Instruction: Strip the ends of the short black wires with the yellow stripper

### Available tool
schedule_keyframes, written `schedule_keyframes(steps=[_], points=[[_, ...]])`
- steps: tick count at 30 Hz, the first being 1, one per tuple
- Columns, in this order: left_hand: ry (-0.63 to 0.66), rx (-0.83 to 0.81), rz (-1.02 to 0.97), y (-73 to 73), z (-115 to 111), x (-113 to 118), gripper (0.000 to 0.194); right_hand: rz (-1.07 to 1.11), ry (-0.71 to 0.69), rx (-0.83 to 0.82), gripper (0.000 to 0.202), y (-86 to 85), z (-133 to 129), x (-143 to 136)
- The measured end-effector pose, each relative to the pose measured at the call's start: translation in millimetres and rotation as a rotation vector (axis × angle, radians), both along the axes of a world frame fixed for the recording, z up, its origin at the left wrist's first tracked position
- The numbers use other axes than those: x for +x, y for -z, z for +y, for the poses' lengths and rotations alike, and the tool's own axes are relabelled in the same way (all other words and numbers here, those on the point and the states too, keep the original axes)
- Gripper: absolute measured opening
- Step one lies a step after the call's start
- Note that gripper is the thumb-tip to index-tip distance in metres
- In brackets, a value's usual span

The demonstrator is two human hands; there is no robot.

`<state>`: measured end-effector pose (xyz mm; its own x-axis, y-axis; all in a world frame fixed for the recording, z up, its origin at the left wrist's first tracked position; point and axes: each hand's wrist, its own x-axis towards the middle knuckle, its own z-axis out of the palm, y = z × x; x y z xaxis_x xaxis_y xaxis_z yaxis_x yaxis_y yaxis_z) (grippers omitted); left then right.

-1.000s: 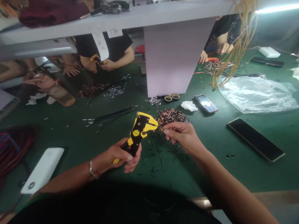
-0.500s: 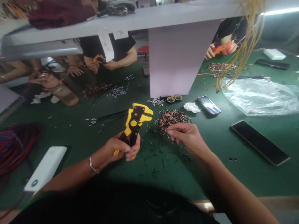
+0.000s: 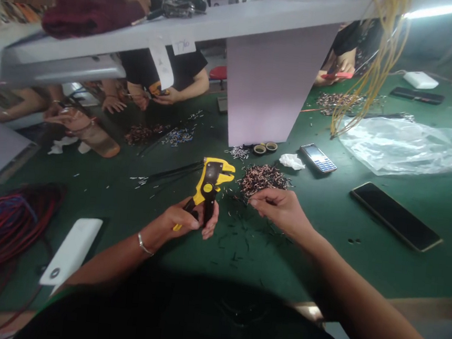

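My left hand [image 3: 192, 220] is wrapped round the handles of a yellow and black wire stripper [image 3: 209, 181], held upright above the green table with its jaws pointing right. At the near edge of a pile of short copper-ended wire pieces [image 3: 263, 179], my right hand [image 3: 276, 205] is closed in a pinch. Whatever lies between its fingertips is too small and hidden to make out. Left of the stripper lies a bundle of thin black wires [image 3: 174, 172] with pale ends. Dark scraps [image 3: 239, 244] are scattered between my hands.
Beyond the pile are tape rolls [image 3: 259, 149], crumpled tissue [image 3: 292, 161] and a keypad phone [image 3: 317, 159]. A black smartphone [image 3: 396, 216] lies right, a white power bank [image 3: 71, 251] and red cable coil [image 3: 2, 234] left. A shelf support [image 3: 265, 83] stands ahead; co-workers' hands [image 3: 167, 96] work beyond.
The stripper in my left hand has shifted slightly right and turned a little. My right hand stays pinched by the pile. Across the table, a co-worker's orange-red tool has tilted and lowered.
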<state>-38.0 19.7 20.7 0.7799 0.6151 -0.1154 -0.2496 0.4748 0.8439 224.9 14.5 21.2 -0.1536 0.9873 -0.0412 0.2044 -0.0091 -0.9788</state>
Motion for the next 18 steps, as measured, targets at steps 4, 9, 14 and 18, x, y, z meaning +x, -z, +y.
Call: schedule_keyframes(steps=[4,9,14,18], points=[[-0.123,0.084,-0.035,-4.1,6.0,-2.8,0.047,-0.037,-0.047,-0.004,0.016,0.4,-2.7,-3.2],[-0.175,0.111,-0.052,-1.7,10.9,-3.8,0.044,-0.017,-0.142,-0.077,0.016,4.5,-6.9,-12.2],[-0.196,0.053,-0.070,-0.5,4.3,5.4,0.046,-0.008,-0.191,-0.158,0.015,9.0,-10.6,-20.1],[-0.215,0.014,-0.070,-3.4,0.8,6.0,0.045,0.004,-0.181,-0.107,0.016,10.0,-9.4,-16.6]])
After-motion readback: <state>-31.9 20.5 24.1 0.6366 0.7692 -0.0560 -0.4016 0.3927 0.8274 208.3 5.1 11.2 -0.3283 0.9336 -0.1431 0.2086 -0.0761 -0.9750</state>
